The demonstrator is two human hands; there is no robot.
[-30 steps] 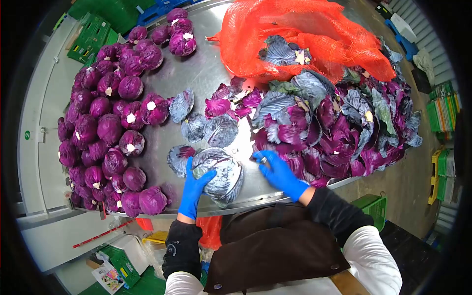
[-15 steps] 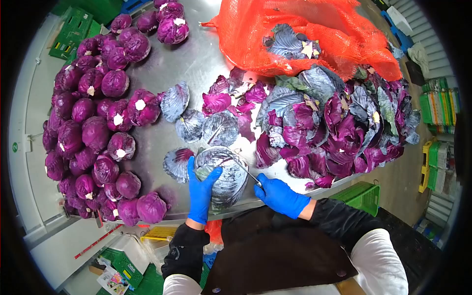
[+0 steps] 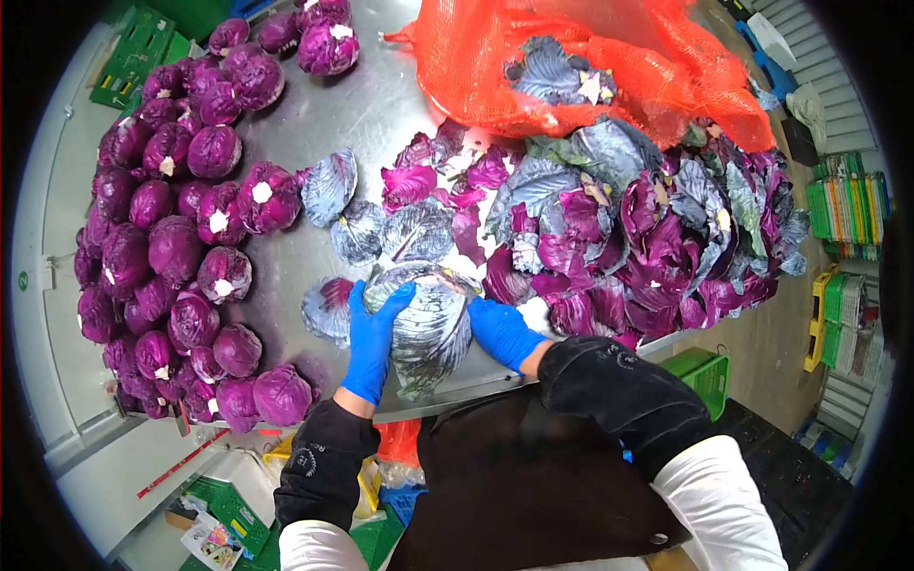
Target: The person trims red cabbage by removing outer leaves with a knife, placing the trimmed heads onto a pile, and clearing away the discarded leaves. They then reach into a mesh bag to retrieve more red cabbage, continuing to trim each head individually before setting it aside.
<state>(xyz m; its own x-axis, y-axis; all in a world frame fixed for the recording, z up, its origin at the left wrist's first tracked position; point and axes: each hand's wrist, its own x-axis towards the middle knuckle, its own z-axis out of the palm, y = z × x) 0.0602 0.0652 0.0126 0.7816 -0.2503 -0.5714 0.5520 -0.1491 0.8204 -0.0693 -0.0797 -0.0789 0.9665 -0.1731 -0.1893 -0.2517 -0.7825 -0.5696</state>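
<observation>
A red cabbage [image 3: 430, 328] with dull, bluish outer leaves sits near the front edge of the metal table. My left hand [image 3: 374, 341], in a blue glove, grips its left side with thumb and fingers spread around it. On the cabbage's right side is my gloved right hand [image 3: 506, 333], its fingers curled closed around the knife, which is mostly hidden now. Loose outer leaves [image 3: 358, 233] lie just beyond the cabbage, and another leaf [image 3: 328, 309] lies beside my left hand.
Many trimmed purple cabbages [image 3: 174, 246] are piled along the left of the table [image 3: 333, 105]. A heap of removed leaves [image 3: 657, 238] covers the right side. Behind it lies an orange net bag [image 3: 466, 67]. A green crate [image 3: 700, 376] stands below the right edge.
My right hand has moved left and up against the cabbage, and the knife blade no longer shows clearly. The cabbage is tilted, its top turned away from me. My left hand still holds it.
</observation>
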